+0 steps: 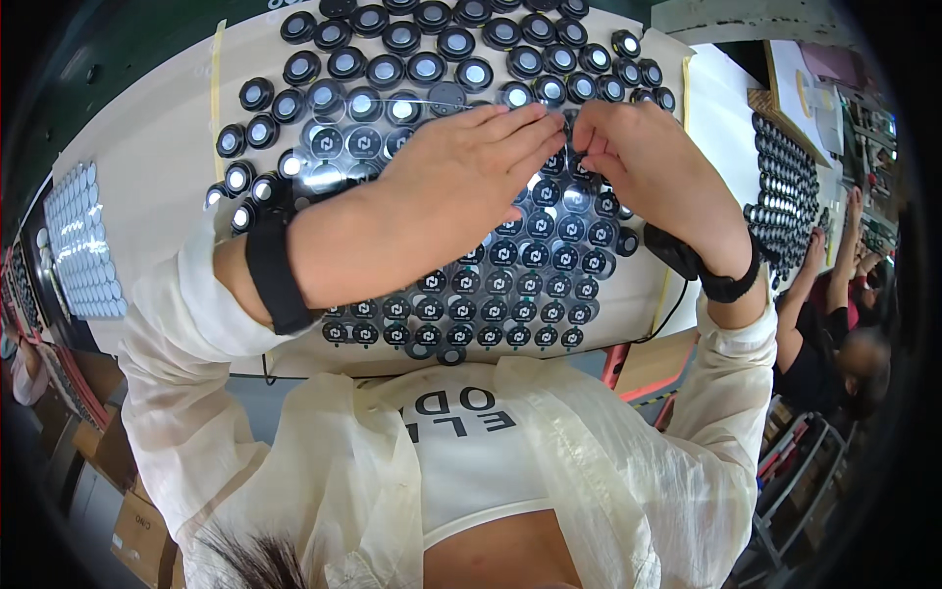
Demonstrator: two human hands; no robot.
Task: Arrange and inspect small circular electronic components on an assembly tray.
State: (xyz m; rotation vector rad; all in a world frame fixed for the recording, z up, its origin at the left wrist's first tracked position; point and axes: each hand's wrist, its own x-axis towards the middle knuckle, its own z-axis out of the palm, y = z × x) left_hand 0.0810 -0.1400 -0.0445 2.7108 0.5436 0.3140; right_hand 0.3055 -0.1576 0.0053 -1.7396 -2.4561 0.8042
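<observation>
Flat and with its fingers stretched out, my left hand [471, 157] lies over a glossy clear plastic sheet [329, 179] at the middle of the table. Rows of round black discs with a white emblem [540, 228] show on or under this sheet; I cannot tell which. Beside the left fingertips, my right hand [633, 147] has its fingers curled in a pinch near the sheet's far right part. What sits between those fingertips is hidden. Black round parts with pale centres [400, 37] crowd the table beyond both hands.
Yellow tape strips [218, 108] run along both sides of the table [147, 147]. A sheet of pale round pieces [83, 245] lies at the far left. More black discs [785, 187] stand on the right, near other people [834, 344]. A thin black cable [672, 314] hangs at the near right edge.
</observation>
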